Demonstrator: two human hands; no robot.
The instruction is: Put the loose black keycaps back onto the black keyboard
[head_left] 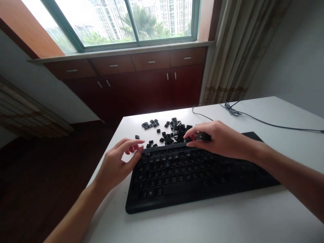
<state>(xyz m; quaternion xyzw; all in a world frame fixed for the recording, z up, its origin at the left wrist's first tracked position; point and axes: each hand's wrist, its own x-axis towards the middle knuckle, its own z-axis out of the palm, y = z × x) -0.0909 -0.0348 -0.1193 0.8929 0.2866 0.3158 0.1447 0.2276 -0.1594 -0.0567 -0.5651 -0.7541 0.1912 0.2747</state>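
A black keyboard [192,175] lies on the white table [202,222]. Several loose black keycaps [174,130] are scattered behind its far edge. My right hand [220,138] hovers over the keyboard's far edge, its fingers curled round a small dark object, probably a keycap tool or a long keycap [201,136], with the fingertips touching the keycap pile. My left hand [118,165] rests at the keyboard's far left corner. Its fingers are loosely curled and apart, and it holds nothing.
The keyboard's black cable [253,116] runs across the table's back right. The table's left edge drops to a dark wood floor [37,189]. Red-brown cabinets [141,84] stand under a window, and a curtain [240,47] hangs at the right.
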